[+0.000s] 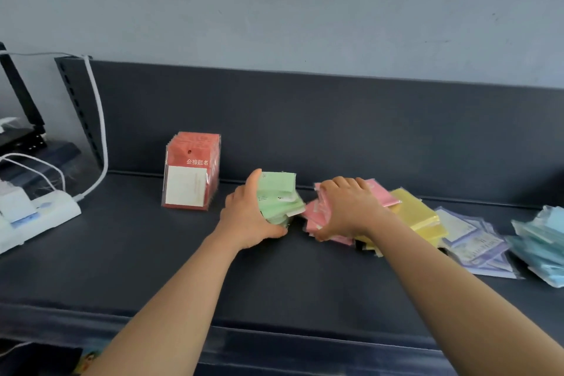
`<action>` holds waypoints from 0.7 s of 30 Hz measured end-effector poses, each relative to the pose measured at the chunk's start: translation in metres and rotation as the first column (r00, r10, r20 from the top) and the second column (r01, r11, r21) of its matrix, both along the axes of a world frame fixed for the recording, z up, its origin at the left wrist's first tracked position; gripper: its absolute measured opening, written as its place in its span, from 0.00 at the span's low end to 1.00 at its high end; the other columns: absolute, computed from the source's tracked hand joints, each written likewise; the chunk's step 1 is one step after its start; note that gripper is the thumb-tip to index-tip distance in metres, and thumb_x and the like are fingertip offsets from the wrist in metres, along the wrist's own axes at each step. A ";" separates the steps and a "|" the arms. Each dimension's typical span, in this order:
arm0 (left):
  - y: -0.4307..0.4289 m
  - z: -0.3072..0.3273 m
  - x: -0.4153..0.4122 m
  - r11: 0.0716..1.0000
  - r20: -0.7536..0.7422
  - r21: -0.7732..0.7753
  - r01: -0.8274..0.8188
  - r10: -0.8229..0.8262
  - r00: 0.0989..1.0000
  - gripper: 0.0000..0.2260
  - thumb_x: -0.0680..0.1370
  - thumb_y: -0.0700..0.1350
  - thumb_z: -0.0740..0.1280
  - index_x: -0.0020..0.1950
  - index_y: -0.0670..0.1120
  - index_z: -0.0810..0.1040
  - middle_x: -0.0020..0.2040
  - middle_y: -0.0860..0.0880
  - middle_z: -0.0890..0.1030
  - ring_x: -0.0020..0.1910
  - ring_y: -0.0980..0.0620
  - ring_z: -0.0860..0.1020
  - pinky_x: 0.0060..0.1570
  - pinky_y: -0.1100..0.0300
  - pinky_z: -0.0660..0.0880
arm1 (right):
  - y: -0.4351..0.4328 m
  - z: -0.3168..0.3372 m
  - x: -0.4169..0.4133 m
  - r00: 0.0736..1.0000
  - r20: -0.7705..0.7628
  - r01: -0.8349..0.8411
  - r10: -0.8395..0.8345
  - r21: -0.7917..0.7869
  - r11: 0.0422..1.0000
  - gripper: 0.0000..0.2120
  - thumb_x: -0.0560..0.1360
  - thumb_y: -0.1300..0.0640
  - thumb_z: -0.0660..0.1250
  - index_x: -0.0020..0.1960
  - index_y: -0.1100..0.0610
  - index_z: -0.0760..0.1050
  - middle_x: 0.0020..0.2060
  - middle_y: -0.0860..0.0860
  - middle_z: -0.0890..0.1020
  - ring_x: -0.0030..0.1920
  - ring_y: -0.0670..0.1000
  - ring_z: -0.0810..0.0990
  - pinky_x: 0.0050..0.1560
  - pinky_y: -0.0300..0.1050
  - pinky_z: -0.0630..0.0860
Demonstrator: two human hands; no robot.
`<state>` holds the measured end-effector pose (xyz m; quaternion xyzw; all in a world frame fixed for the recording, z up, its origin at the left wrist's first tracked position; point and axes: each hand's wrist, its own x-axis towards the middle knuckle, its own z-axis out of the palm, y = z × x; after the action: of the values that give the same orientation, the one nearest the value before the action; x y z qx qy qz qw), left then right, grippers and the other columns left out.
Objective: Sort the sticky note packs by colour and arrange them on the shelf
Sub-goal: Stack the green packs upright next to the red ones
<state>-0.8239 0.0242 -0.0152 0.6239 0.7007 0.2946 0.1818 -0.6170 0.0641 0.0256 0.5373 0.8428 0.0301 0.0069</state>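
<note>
On the dark grey shelf [152, 256] a row of red sticky note packs [190, 172] stands upright near the back panel. My left hand [248, 217] grips a stack of green packs [279, 197] from its left side. My right hand [351, 207] lies on top of a loose pile of pink packs [316, 217], fingers curled over it. To the right lie heaps of yellow packs [419, 217], purple-and-white packs [476, 241] and light blue packs [540, 241].
A white power strip [39, 217] with plugs and white cables [97, 119] sits at the shelf's left end beside a black slotted upright [76, 107]. The shelf's dark back panel [335, 119] rises behind the packs. A raised lip [274, 336] runs along the front edge.
</note>
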 end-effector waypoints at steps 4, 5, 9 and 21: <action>0.009 -0.001 -0.005 0.999 0.018 0.024 0.038 -0.038 0.999 0.56 0.58 0.59 0.79 0.75 0.61 0.46 0.71 0.52 0.62 0.70 0.47 0.61 0.68 0.46 0.64 | 0.013 0.001 0.000 0.995 -0.032 0.091 -0.091 -0.003 0.996 0.51 0.57 0.30 0.71 0.73 0.50 0.59 0.67 0.49 0.68 0.69 0.54 0.64 0.72 0.53 0.56; 0.011 -0.001 -0.007 0.998 0.046 0.020 0.055 -0.056 0.997 0.57 0.57 0.61 0.78 0.76 0.60 0.46 0.73 0.52 0.60 0.71 0.48 0.59 0.70 0.46 0.63 | 0.016 0.001 0.001 0.993 -0.038 0.108 -0.107 0.001 0.994 0.51 0.56 0.30 0.71 0.73 0.50 0.59 0.67 0.49 0.68 0.69 0.54 0.64 0.72 0.53 0.56; 0.013 0.003 -0.016 0.992 0.286 0.107 0.062 -0.090 0.954 0.42 0.69 0.66 0.69 0.77 0.55 0.54 0.77 0.53 0.56 0.75 0.52 0.58 0.73 0.50 0.60 | 0.022 0.008 -0.001 0.992 -0.015 0.121 -0.121 -0.002 0.993 0.56 0.57 0.29 0.72 0.76 0.52 0.54 0.73 0.50 0.62 0.75 0.52 0.57 0.75 0.57 0.46; 0.019 0.008 -0.034 0.982 0.282 0.185 -0.024 -0.030 0.959 0.29 0.74 0.49 0.73 0.73 0.49 0.67 0.63 0.53 0.74 0.62 0.54 0.72 0.61 0.56 0.71 | 0.004 0.002 -0.059 0.712 -0.698 -0.039 -0.074 -0.144 0.989 0.25 0.76 0.53 0.69 0.71 0.52 0.68 0.66 0.47 0.73 0.63 0.46 0.74 0.59 0.36 0.68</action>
<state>-0.8583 0.0432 -0.0070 0.5905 0.6357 0.4451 0.2215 -0.6760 0.0686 0.0274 0.5144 0.7771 -0.2384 -0.2732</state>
